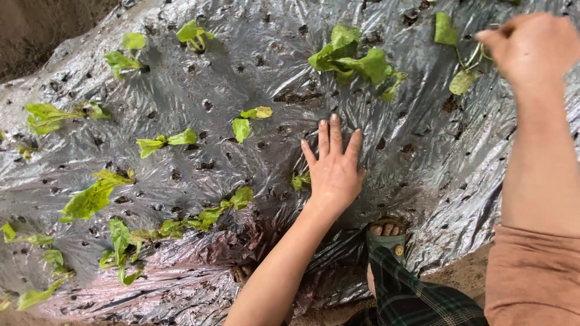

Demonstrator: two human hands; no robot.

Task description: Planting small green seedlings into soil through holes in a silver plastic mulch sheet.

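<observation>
My left hand (334, 166) lies flat, fingers spread, on a shiny grey plastic mulch sheet (199, 78) that covers a soil bed. A small green seedling (299, 179) pokes out just left of that hand. My right hand (531, 45) is raised at the upper right, fingers pinched on thin green seedling stems (474, 57) whose leaves (462, 81) hang below. A larger leafy seedling (356, 57) grows between the two hands, further up the sheet.
Several green seedlings stand in holes across the sheet, for instance at the top left (193, 33) and lower left (90, 199). Dark punched holes dot the plastic. My sandalled foot (386, 238) and checked trouser leg (417, 296) rest at the sheet's near edge. Bare soil (36, 30) borders the top left.
</observation>
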